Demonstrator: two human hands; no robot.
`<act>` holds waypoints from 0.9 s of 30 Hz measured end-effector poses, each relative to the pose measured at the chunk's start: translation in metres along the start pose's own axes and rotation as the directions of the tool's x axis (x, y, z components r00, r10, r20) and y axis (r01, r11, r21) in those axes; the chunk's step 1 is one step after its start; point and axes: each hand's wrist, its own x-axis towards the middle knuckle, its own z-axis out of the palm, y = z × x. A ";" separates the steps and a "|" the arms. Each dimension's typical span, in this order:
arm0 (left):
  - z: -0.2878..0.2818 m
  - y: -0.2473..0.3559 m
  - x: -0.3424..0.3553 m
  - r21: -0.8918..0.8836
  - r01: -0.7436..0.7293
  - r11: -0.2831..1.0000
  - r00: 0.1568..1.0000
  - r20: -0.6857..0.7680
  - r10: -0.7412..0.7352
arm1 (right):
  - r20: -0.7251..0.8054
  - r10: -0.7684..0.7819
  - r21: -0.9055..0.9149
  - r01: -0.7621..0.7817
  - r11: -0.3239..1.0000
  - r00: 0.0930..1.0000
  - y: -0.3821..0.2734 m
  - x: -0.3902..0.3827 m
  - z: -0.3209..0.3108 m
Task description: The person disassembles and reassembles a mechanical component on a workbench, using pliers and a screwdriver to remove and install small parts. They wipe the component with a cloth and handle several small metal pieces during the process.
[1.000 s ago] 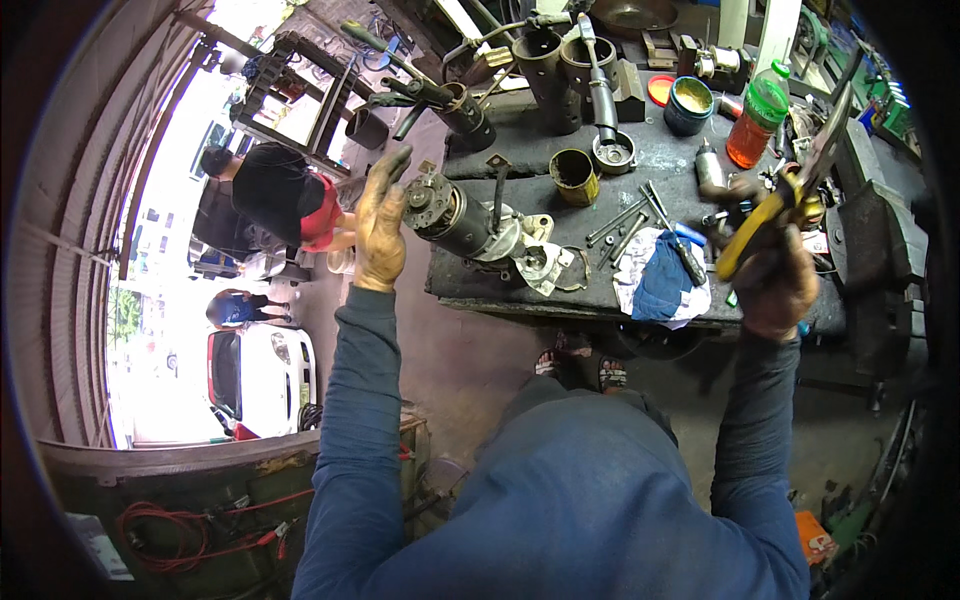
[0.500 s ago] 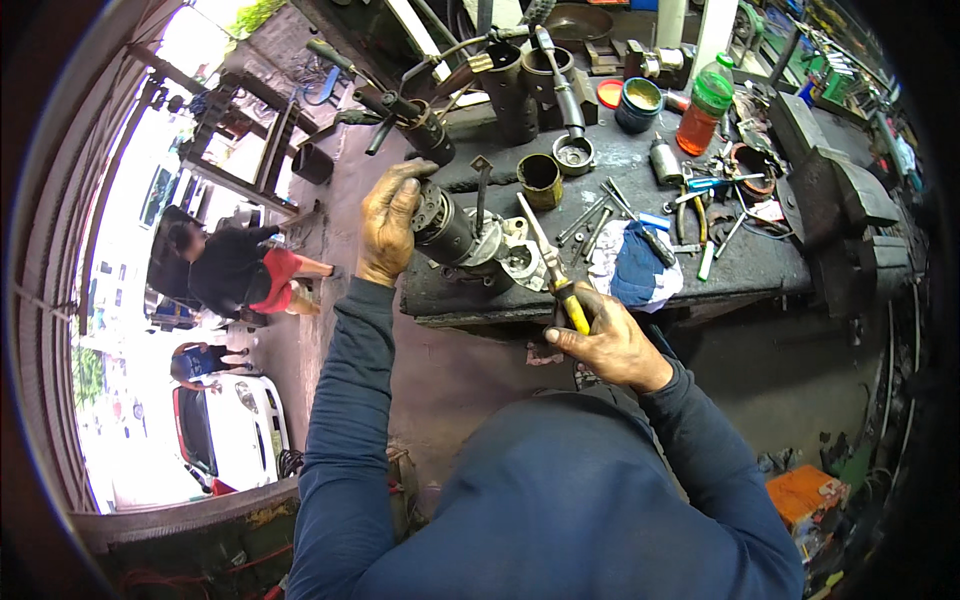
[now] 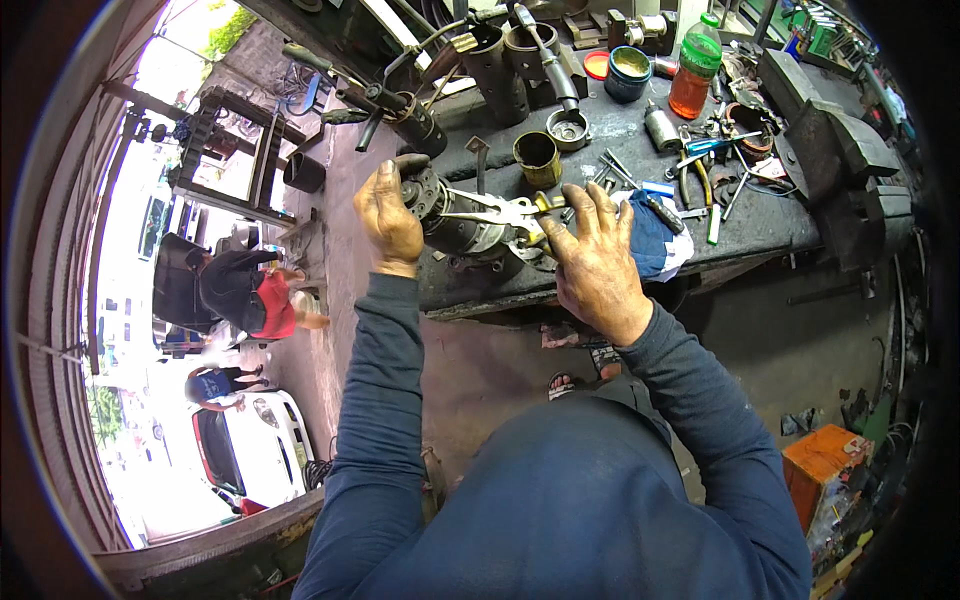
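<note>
Head view: the front edge of the dark workbench (image 3: pixel 775 228) passes under the right hand (image 3: pixel 603 262) and runs toward the left hand (image 3: pixel 392 225); the smooth floor (image 3: pixel 465 365) lies below that edge and out to the left hand's outer side. A stained yellowish can (image 3: pixel 538 160) stands just beyond the right hand's fingertips, a crumpled blue-and-white rag (image 3: pixel 650 235) lies near that hand's right side, and a heavy metal bench vise (image 3: pixel 845 165) sits well apart, farther right. The starter motor (image 3: pixel 462 236) rests on the bench between the hands: a stubby, darkened cylinder with a round, drilled end plate beside the left hand and pale cast metal nearer the right. The left hand is cupped at that end plate; whether it grips firmly, I cannot tell. The right hand holds long-nose pliers (image 3: pixel 518 213) by their yellow handles, the slim steel jaws spread over the cylinder.
</note>
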 end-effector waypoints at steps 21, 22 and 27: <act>-0.009 -0.002 0.000 0.128 -0.004 0.992 1.000 0.013 0.003 | -0.101 -0.240 0.097 0.249 0.964 0.966 0.039 0.034 0.028; -0.009 -0.001 -0.001 0.143 -0.003 0.990 1.000 0.011 0.001 | -0.098 -0.258 0.106 0.268 0.957 0.961 0.040 0.037 0.026; -0.007 0.002 -0.002 0.141 -0.010 0.990 1.000 -0.001 0.010 | -0.086 -0.294 0.086 0.301 0.950 0.952 0.046 0.044 0.027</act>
